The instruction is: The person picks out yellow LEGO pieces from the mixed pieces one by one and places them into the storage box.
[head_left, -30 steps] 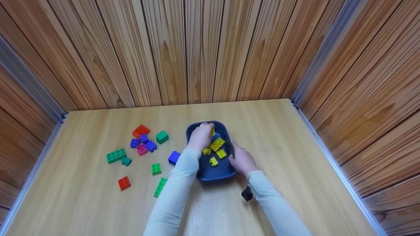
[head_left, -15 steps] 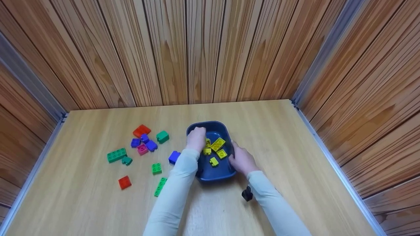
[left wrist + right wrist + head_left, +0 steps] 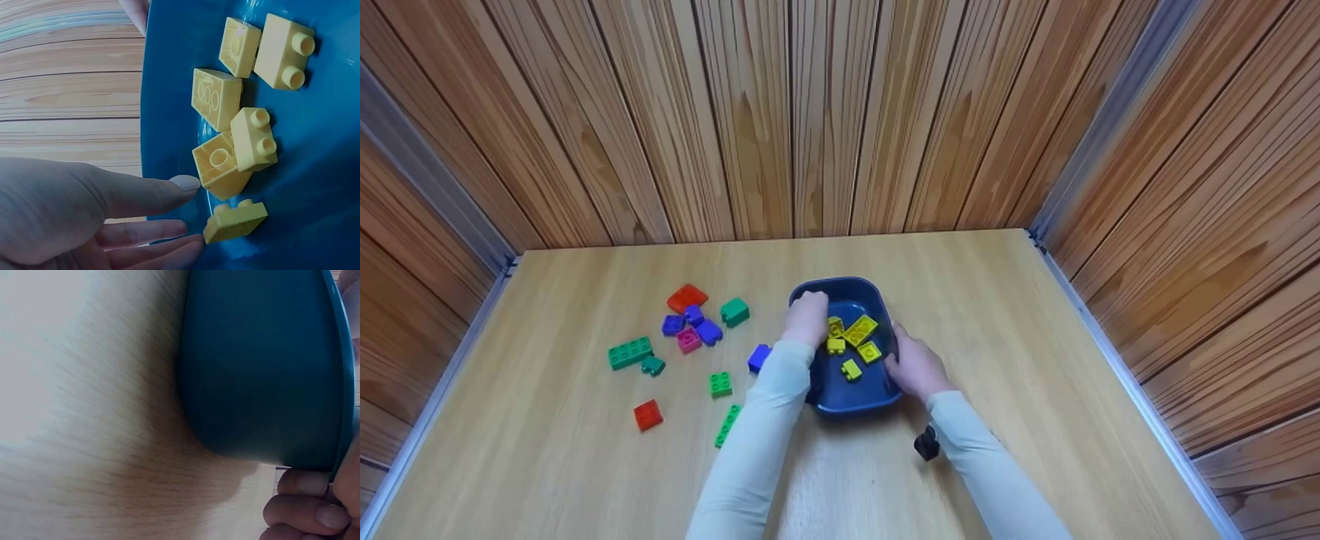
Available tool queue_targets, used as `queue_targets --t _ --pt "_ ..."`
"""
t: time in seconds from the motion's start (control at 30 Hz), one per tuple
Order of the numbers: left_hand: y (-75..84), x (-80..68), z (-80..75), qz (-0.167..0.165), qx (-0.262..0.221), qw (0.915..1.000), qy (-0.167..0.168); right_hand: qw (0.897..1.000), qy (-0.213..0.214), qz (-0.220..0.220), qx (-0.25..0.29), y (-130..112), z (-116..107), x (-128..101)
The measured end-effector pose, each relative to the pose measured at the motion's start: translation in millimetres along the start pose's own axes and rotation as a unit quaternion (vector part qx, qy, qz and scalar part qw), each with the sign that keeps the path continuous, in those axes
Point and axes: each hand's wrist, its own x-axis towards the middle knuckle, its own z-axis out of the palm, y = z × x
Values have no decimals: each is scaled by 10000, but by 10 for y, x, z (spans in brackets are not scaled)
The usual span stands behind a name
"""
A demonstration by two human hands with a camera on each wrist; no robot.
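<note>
Gripping the blue bin (image 3: 847, 397) by its rim, our right hand (image 3: 913, 369) holds it. Our left hand (image 3: 807, 319) hovers inside with relaxed, empty fingers (image 3: 169, 184) beside the yellow bricks (image 3: 236, 146). We read no writing anywhere.

The counter (image 3: 1020, 337) is pale wood with fine straight grain and a matt, smooth face. The blue tub (image 3: 851, 394) is glossy moulded plastic that catches light inside. The yellow bricks (image 3: 225, 101) are smooth plastic with a soft sheen. The walls (image 3: 810, 112) are reddish wood boards, edged with dull metal strips (image 3: 1117, 352).
</note>
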Motion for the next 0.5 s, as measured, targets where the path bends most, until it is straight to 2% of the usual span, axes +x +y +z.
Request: queue_targets --t 0.23,0.37,0.5 --pt "-12 -36 -31 -72 -104 9998 -133 9994 -179 196 226 -13 10 6" --pt "-20 -71 -52 -43 -202 9998 -35 9992 -205 223 249 -12 10 9" --pt "-29 -116 -72 -51 -500 9987 30 9996 -157 174 149 -7 -1 9"
